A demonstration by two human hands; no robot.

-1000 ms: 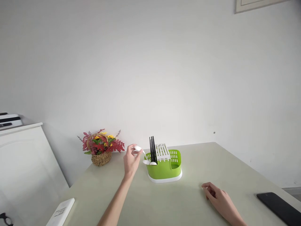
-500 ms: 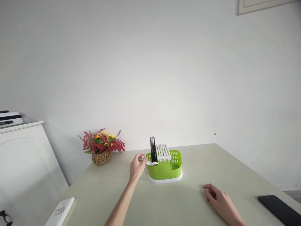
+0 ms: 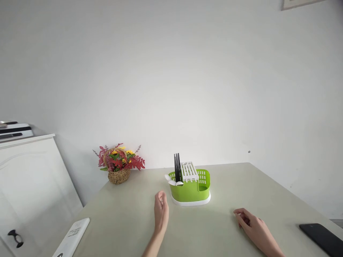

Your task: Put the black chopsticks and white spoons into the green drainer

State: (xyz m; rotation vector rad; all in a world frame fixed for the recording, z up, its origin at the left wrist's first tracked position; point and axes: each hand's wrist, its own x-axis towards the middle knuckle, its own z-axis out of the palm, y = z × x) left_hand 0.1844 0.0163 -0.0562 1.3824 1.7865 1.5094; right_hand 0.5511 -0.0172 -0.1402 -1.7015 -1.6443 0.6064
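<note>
A bright green cutlery holder (image 3: 184, 193) with a white base stands toward the back of the table. Black chopsticks (image 3: 177, 168) rise upright from its left part, and several white spoons (image 3: 172, 182) lean over its left rim. A white slotted rack (image 3: 189, 171) covers its middle. My left hand (image 3: 161, 212) is just in front and to the left of the holder, apart from it, loosely curled with nothing visible in it. On the table to the right rests my right hand (image 3: 253, 226), its fingers bent and thumb a little apart, seemingly holding nothing.
A wicker basket of artificial flowers (image 3: 119, 175) stands at the back left by the wall. A white flat object with print (image 3: 72, 237) lies at the left edge, a black phone (image 3: 323, 237) at the right. A white cabinet (image 3: 34, 178) stands left of the table.
My left hand has let go of a white spoon at the holder's left rim and drawn back toward me. The right hand stays put. The view has shifted slightly.
</note>
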